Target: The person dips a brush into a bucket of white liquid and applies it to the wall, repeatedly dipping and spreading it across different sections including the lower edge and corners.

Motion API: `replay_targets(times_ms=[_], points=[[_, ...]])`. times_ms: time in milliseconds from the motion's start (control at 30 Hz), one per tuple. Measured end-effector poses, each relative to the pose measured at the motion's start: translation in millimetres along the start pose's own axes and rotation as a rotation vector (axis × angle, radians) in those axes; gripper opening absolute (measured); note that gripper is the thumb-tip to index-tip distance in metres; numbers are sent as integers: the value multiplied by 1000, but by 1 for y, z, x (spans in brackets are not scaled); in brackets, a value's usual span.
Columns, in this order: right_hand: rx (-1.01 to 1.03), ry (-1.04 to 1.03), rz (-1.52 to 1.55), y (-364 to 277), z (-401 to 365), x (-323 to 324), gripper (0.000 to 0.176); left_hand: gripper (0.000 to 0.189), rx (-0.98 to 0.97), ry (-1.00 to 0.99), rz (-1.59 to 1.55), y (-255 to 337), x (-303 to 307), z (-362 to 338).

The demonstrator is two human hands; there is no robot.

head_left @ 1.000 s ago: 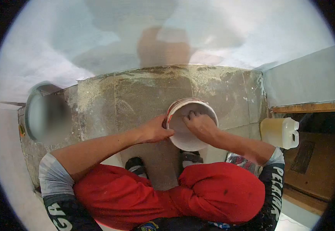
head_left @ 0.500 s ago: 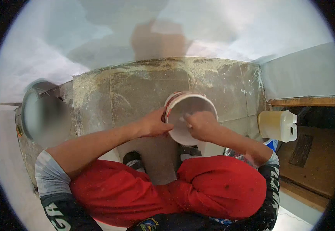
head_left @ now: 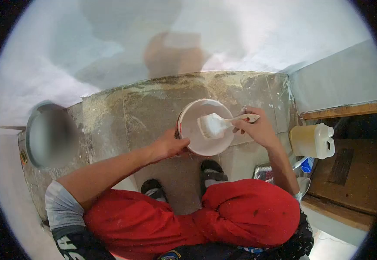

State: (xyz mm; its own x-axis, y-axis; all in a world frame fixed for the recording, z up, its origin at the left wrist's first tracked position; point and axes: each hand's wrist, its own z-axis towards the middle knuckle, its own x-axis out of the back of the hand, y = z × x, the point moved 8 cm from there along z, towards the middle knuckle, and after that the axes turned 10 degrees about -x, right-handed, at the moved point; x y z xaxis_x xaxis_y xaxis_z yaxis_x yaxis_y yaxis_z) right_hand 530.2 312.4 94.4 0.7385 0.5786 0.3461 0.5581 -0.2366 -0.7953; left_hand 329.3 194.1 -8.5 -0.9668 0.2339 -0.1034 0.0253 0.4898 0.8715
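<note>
My left hand (head_left: 169, 145) grips the left side of a white bucket (head_left: 205, 153), thumb over the rim and fingers round the outside. The bucket is tilted so that its pale inside faces me. In my right hand (head_left: 257, 128) is a paintbrush (head_left: 215, 124), pinched by its light handle. White paint coats the brush head, which lies over the bucket's mouth with the bristles pointing left.
A yellowish plastic jug (head_left: 310, 141) lies at the right beside a wooden board (head_left: 349, 173). On the left stands a round grey-rimmed thing (head_left: 34, 154), its middle blurred. A white wall (head_left: 240, 39) rises beyond the stained tile floor (head_left: 162, 99).
My right hand has drawn the paintbrush up from inside the bucket and moved right, so the brush now shows whole. The bucket has shifted slightly left and up.
</note>
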Motion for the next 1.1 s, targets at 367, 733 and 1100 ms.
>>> replay_targets(times_ms=[367,733,1100], points=[[-31,-71,982,95,-8,2,12,51,4,-7,-20,1,1,-4],[-40,356,679,110,-26,22,16,53,-138,55,18,-12,-6,16],[-179,479,20,60,-48,48,23,38,-242,8,-66,20,-28,31]])
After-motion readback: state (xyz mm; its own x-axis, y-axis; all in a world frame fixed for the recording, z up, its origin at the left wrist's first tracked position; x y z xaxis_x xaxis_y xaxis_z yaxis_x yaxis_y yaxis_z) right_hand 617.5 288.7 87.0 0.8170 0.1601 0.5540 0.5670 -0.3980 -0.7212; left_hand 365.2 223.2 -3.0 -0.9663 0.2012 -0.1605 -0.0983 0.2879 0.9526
